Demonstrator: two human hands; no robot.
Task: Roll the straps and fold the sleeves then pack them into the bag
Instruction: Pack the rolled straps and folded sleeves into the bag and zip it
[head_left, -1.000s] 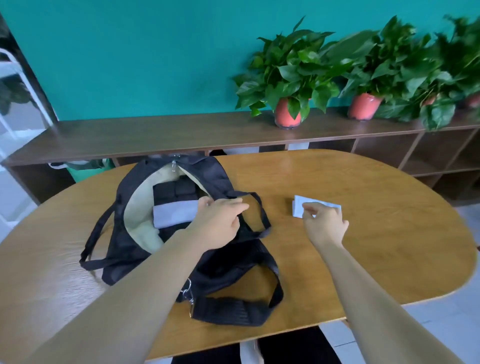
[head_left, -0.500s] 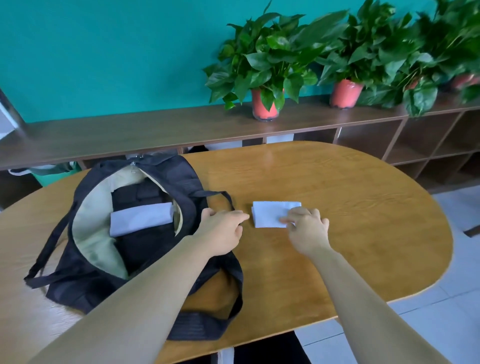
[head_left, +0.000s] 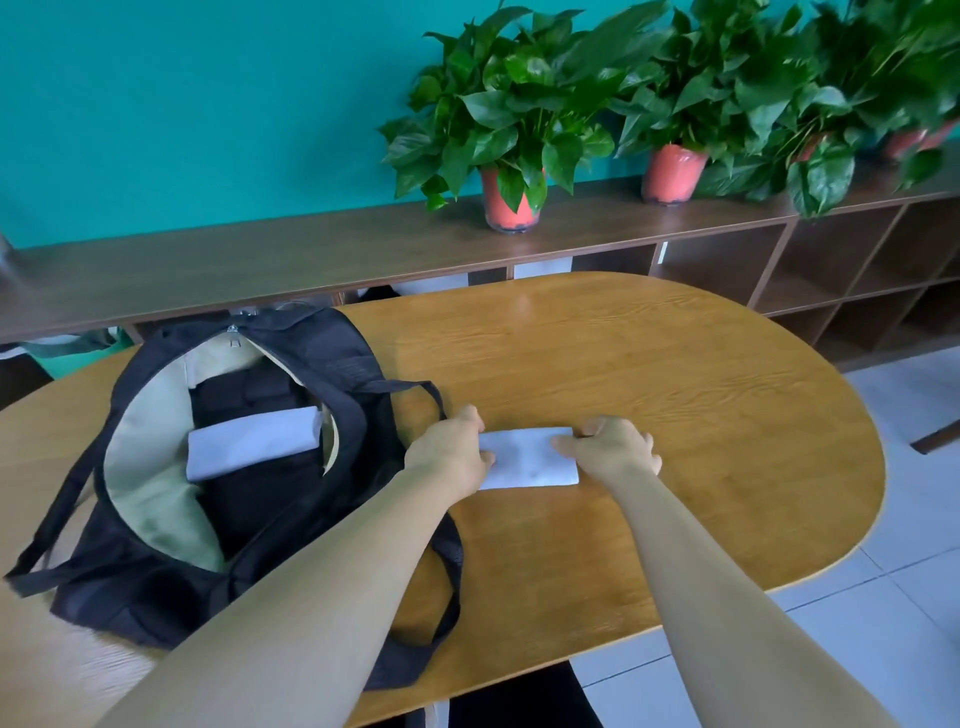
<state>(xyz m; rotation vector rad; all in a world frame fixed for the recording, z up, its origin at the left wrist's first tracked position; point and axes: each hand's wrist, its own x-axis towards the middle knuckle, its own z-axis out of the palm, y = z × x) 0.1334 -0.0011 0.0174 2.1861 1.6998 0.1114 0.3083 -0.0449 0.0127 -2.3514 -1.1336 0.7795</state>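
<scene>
In the head view, a folded white sleeve (head_left: 524, 460) lies flat on the wooden table (head_left: 701, 415), in the middle of the frame. The left hand (head_left: 449, 452) pinches its left end. The right hand (head_left: 618, 449) pinches its right end. Both thumbs lie on the cloth.

The black bag (head_left: 358, 374) sits at the left of the frame, just beside the sleeve, with its mouth wide open. Another folded white piece (head_left: 254, 447) already lies inside it. Green plants (head_left: 509, 104) stand on the shelf (head_left: 311, 249) at the top.

The sleeve looks soft, thin and very light. It will likely flop and come unfolded if it is lifted by one corner. It is best to hold both short ends, or slide fingers under the middle, and keep it flat on the way into the bag.
</scene>
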